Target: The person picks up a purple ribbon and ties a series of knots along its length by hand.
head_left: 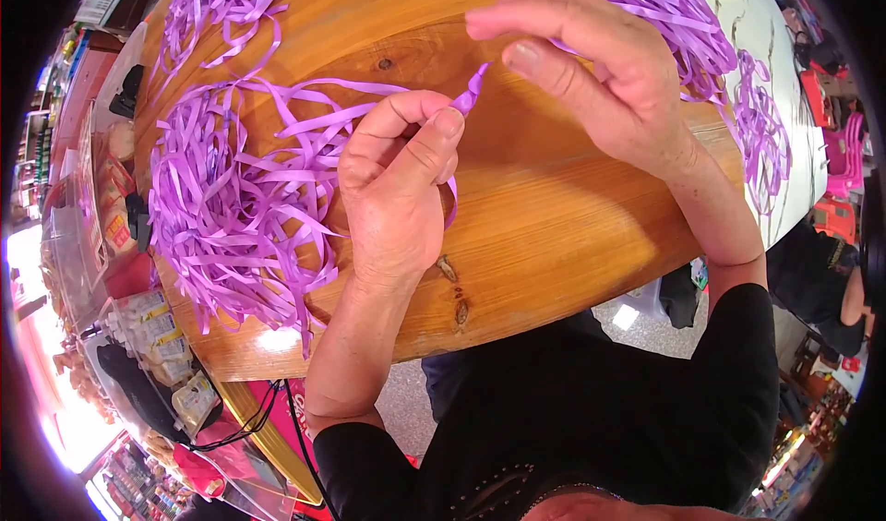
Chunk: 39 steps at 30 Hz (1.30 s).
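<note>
My left hand [399, 175] is closed over the wooden table, thumb and forefinger pinching a purple ribbon. A short folded or twisted tip of that ribbon [472, 92] sticks up past the fingertips, and a loop of ribbon hangs below the hand. To the right and slightly higher, my right hand [600, 69] is raised with thumb and fingers apart, holding nothing, a little away from the ribbon tip. A large tangled heap of purple ribbons [235, 207] lies to the left of my left hand, with strands reaching toward it.
More purple ribbon piles lie at the far left [221, 9] and far right [646, 23]. Another bundle [761, 133] rests on a white marbled surface [808, 143]. Packaged goods [152, 332] stand left of the wooden table [526, 263]. Another person [817, 276] is at the right.
</note>
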{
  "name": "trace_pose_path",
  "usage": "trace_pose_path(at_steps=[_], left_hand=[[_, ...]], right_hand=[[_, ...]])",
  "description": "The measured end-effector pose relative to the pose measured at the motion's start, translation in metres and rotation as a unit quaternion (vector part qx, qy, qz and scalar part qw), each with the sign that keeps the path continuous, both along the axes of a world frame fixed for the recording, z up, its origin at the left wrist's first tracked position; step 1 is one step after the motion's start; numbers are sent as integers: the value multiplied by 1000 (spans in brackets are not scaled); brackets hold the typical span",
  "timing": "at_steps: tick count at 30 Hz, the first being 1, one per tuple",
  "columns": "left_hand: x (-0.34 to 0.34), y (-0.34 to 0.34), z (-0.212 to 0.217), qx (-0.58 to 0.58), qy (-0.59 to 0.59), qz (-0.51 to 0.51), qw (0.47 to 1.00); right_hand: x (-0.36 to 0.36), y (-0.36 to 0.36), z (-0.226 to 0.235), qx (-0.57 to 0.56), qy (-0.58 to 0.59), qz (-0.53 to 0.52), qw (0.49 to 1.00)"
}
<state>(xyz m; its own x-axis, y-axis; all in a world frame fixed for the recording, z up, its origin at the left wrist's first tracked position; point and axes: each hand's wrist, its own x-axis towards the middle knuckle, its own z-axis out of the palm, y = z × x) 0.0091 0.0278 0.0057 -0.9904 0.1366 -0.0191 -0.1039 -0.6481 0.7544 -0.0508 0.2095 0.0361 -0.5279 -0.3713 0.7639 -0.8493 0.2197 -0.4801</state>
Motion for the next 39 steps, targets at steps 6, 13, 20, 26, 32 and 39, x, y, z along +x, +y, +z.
trace_pose_path(at_steps=[6, 13, 20, 26, 32, 39], left_hand=[[4, 3, 4, -26, -30, 26, 999], [4, 4, 5, -172, 40, 76, 981], [-1, 4, 0, -219, 74, 91, 969], [-5, -5, 4, -402, 208, 82, 888], [-9, -7, 2, -353, 224, 132, 899], [-4, -3, 14, -304, 53, 4, 951]], right_hand=[[12, -5, 8, 190, 102, -15, 976], [4, 0, 26, 259, 167, -36, 951], [-3, 12, 25, 254, 77, -30, 964], [-21, 89, 40, -74, -91, -17, 993], [-29, 146, 38, -295, -167, -65, 939], [-18, 139, 38, -119, -120, -204, 964]])
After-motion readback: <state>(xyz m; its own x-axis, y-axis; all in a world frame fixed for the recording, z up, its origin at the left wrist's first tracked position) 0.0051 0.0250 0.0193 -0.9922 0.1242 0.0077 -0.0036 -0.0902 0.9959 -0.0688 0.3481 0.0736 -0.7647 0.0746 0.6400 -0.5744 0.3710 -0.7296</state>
